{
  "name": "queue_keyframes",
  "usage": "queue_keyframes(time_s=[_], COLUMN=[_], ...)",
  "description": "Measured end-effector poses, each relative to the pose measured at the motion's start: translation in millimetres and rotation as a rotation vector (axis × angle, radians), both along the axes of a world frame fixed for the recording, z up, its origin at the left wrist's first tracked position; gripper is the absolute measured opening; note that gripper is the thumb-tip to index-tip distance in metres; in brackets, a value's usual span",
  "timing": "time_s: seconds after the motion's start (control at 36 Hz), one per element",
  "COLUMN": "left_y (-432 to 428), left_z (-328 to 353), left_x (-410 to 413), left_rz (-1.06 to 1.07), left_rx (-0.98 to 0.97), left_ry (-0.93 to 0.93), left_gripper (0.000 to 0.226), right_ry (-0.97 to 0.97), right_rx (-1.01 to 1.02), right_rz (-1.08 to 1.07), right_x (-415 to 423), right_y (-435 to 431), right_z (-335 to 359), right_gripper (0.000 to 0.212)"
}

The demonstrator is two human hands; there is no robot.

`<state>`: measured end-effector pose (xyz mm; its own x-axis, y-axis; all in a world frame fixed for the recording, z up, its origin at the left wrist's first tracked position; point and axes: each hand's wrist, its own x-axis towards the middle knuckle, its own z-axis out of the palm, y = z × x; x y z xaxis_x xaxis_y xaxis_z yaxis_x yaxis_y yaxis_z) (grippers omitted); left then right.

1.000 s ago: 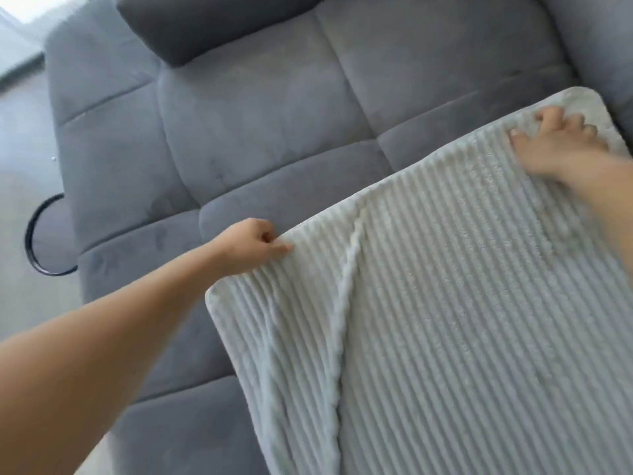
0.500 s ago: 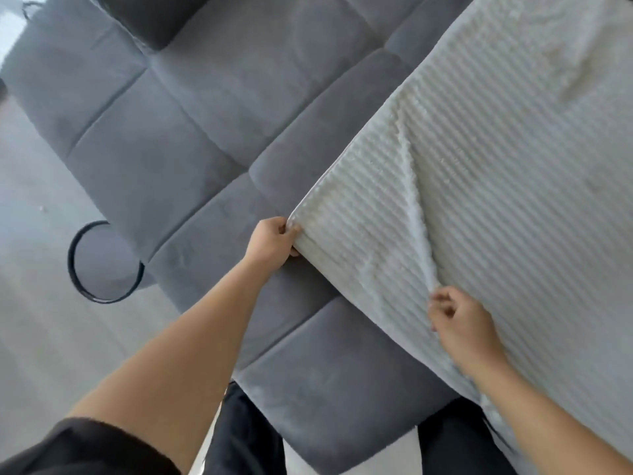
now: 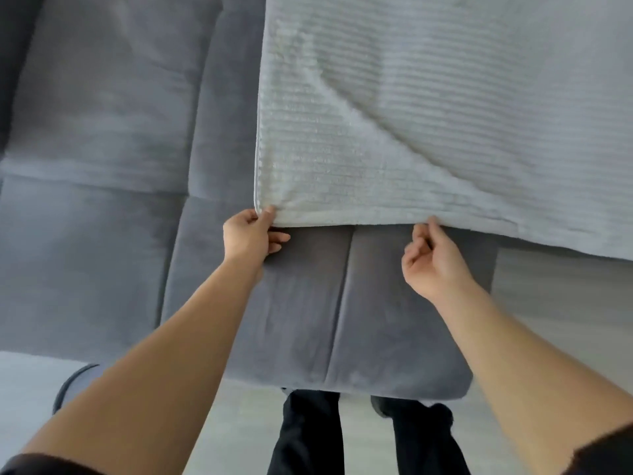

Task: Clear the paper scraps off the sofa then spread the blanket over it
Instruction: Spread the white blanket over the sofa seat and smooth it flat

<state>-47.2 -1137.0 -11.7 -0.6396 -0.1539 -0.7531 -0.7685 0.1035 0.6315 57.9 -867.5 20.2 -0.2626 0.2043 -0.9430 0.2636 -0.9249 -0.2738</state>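
A white ribbed blanket [image 3: 428,114] lies over the right and far part of the grey sofa [image 3: 102,132]. My left hand [image 3: 251,236] pinches the blanket's near left corner between thumb and fingers. My right hand [image 3: 433,260] pinches the near hem further right, fingers curled. A diagonal crease runs across the blanket from its middle toward the right. The near seat cushion [image 3: 342,320] between my arms is bare grey fabric. No paper scraps show on the sofa.
My dark trouser legs [image 3: 308,437] stand at the sofa's front edge on a pale floor. A dark round rim [image 3: 65,389] shows on the floor at the lower left, partly behind my left arm.
The view has swung so the blanket's near hem runs level. My right hand moved from the crease to the near hem. My left hand keeps the corner.
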Motion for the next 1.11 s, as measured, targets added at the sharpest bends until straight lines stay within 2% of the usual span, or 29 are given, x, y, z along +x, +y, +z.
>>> queue_keyframes(time_s=[0.08, 0.17, 0.31, 0.39, 0.47, 0.67, 0.72, 0.78, 0.83, 0.86, 0.92, 0.97, 1.06, 1.11], left_y=[-5.4, -20.2, -46.1, -48.4, -47.0, -45.4, -44.7, -41.9, -29.2, -19.4, 14.0, 42.2, 78.3, 97.7], left_z=[-0.4, 1.9, 9.0, 10.2, 4.9, -11.5, -7.2, 0.6, 9.7, 12.8, 17.8, 26.2, 29.4, 16.7], left_x=[-9.8, -25.1, -33.4, -26.1, -22.9, -25.3, -19.8, -12.3, -8.5, -9.1, -24.2, -40.7, -75.4, -95.4], left_rz=[-0.041, -0.057, -0.154, -0.247, -0.284, -0.234, -0.226, -0.342, -0.560, -0.657, -0.782, -0.877, -1.020, -1.167], left_rx=[-0.029, -0.083, -0.188, -0.216, -0.261, -0.340, -0.425, -0.638, -0.833, -0.877, -0.820, -0.755, -0.695, -0.729], left_ry=[0.025, 0.057, 0.080, 0.090, 0.107, 0.131, 0.149, 0.252, 0.467, 0.587, 0.779, 0.858, 0.909, 0.852], left_gripper=[0.022, 0.019, 0.020, 0.020, 0.015, 0.023, 0.028, 0.029, 0.026, 0.036, 0.057, 0.056, 0.055, 0.062], right_ry=[0.046, -0.018, -0.208, -0.216, -0.253, -0.272, -0.283, -0.294, -0.325, -0.337, -0.354, -0.367, -0.338, -0.338], right_rx=[0.009, 0.073, 0.140, 0.163, 0.257, 0.378, 0.443, 0.491, 0.480, 0.462, 0.442, 0.409, 0.398, 0.420], right_rz=[-0.070, -0.044, 0.029, 0.039, 0.161, 0.261, 0.294, 0.348, 0.421, 0.453, 0.493, 0.560, 0.635, 0.649], right_x=[-17.4, -22.6, -3.8, -1.7, 1.7, 5.4, 5.5, 6.5, 7.8, 8.1, 5.2, 7.6, 10.9, 12.7], right_y=[-6.9, -18.4, -64.5, -65.2, -57.8, -53.0, -56.4, -62.1, -63.9, -63.9, -53.7, -52.6, -58.4, -58.1], right_z=[-3.4, -1.9, 0.5, 5.5, -1.9, -25.0, -25.4, -23.6, -19.1, -16.6, -11.3, -8.7, -6.8, -10.5], right_gripper=[0.016, 0.010, 0.021, 0.021, 0.023, 0.037, 0.040, 0.041, 0.043, 0.043, 0.044, 0.043, 0.043, 0.044])
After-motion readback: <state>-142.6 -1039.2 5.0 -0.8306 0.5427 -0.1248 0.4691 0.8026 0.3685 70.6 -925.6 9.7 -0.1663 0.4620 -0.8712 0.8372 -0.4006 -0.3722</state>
